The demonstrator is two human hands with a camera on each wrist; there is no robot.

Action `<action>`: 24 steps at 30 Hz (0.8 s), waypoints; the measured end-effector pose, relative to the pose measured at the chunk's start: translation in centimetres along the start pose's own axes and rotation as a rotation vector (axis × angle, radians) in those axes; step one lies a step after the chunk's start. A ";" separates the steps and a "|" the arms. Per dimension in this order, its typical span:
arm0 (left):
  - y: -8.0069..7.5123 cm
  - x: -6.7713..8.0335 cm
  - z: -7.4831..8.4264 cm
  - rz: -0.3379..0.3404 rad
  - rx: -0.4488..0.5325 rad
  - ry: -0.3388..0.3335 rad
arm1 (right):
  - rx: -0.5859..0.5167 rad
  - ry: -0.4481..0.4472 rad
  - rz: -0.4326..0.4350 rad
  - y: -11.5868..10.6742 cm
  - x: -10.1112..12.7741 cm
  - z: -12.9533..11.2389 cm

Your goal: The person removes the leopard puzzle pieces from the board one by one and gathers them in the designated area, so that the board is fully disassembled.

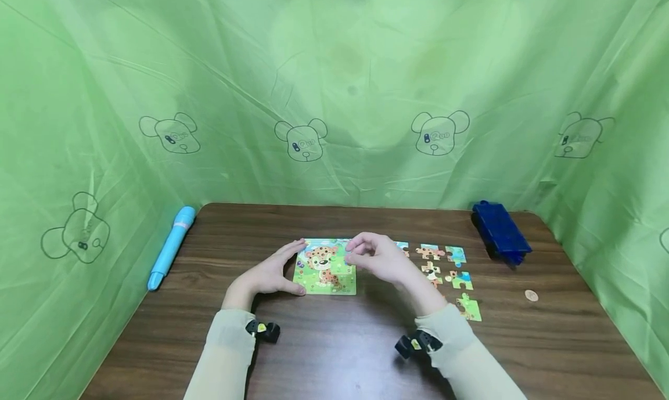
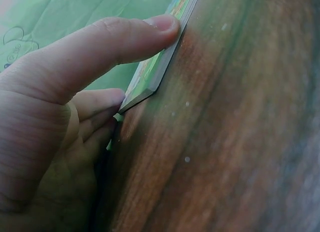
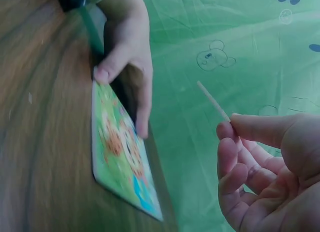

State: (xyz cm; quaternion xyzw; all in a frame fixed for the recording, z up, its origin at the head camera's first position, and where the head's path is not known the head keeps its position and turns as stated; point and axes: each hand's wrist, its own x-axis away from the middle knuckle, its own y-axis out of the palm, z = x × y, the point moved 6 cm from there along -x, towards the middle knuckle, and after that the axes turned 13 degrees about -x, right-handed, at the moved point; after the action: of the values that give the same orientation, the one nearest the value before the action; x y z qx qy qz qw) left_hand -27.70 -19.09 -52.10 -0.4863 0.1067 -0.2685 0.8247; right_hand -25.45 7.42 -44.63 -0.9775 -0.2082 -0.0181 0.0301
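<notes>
A rectangular picture board [image 1: 310, 284] with a spotted cartoon leopard on green lies flat on the table. My left hand [image 1: 270, 272] rests at its left side, fingers spread; the thumb touches the near corner and fingertips touch the far edge, as the left wrist view also shows. Above the board's right part, my right hand [image 1: 378, 258] pinches a thin flat piece [image 3: 214, 101] between thumb and index finger. The right wrist view shows that piece edge-on, so its face is hidden; it looks like a jigsaw piece. The other fingers curl beneath.
Several loose jigsaw pieces [image 1: 461, 280] lie in rows right of the board, some behind my right arm. A dark blue box [image 1: 500, 231] stands at the back right, a small round disc [image 1: 531, 295] nearer. A light blue microphone-like stick [image 1: 171, 249] lies along the left edge.
</notes>
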 end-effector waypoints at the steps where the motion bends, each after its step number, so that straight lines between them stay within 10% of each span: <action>1: 0.0 0.0 0.0 0.000 0.003 0.001 | 0.011 -0.001 -0.001 -0.5 0.3 -0.1; 24: 0.1 -0.2 -0.3 0.015 0.003 -0.005 | 0.245 0.028 0.043 -8.3 6.8 1.8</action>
State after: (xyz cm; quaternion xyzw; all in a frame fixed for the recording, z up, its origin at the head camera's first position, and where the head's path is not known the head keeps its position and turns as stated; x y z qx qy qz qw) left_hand -27.94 -19.15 -52.34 -0.4847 0.1078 -0.2614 0.8277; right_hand -22.60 17.82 -45.69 -0.9703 -0.1874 -0.0055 0.1526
